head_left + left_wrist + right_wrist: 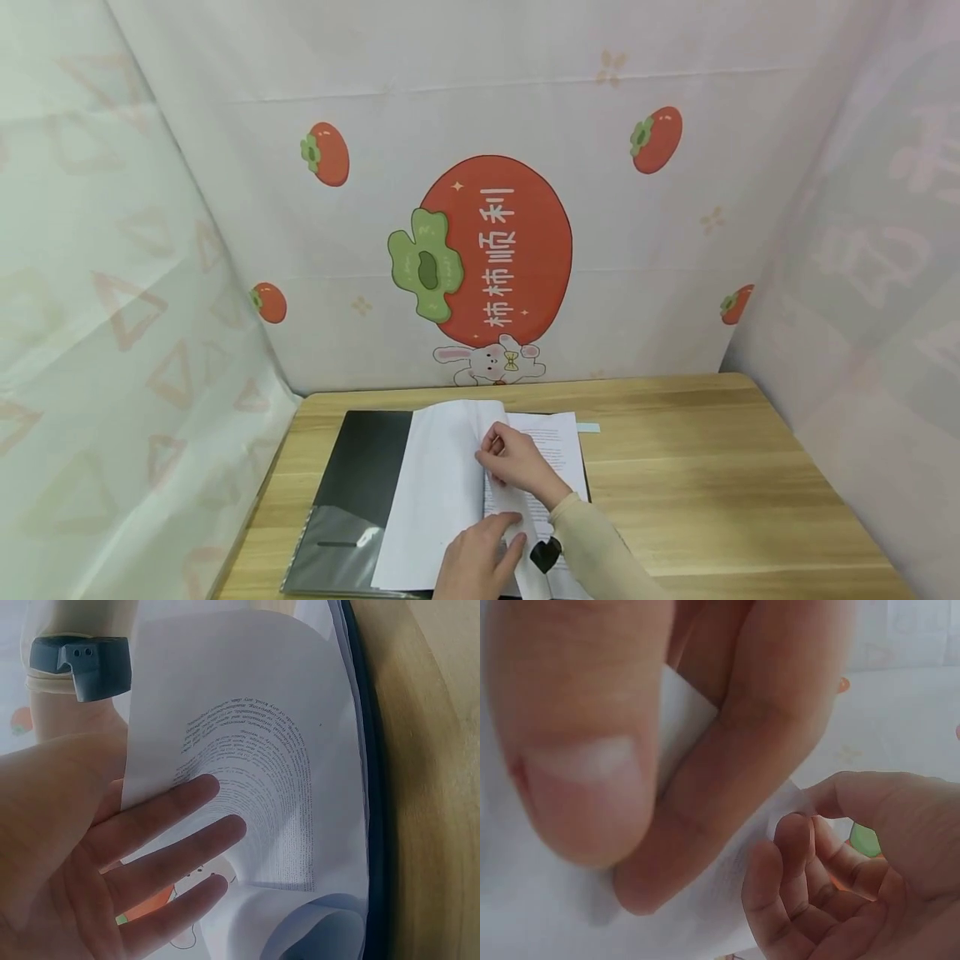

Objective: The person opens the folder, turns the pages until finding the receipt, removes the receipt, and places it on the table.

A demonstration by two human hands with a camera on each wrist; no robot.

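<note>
A black folder (375,454) lies open on the table with printed sheets inside. In the head view my right hand (516,458) pinches the edge of a lifted page (531,575) near its upper part. The right wrist view shows that thumb and a finger close together with white paper behind and between them. Lower down, my left hand (476,558) holds the same page edge between thumb and forefinger; its other fingers (176,866) stretch loosely over the page. The page bends in a curve, its small print visible in the left wrist view. White turned sheets (442,492) cover part of the folder's left side.
A light blue tab (588,427) sticks out past the folder's right edge. The wooden table (712,483) extends to the right. Behind it hangs a white cloth (615,233) printed with persimmons, and more cloth hangs on both sides. A black wrist device (545,554) sits on the right wrist.
</note>
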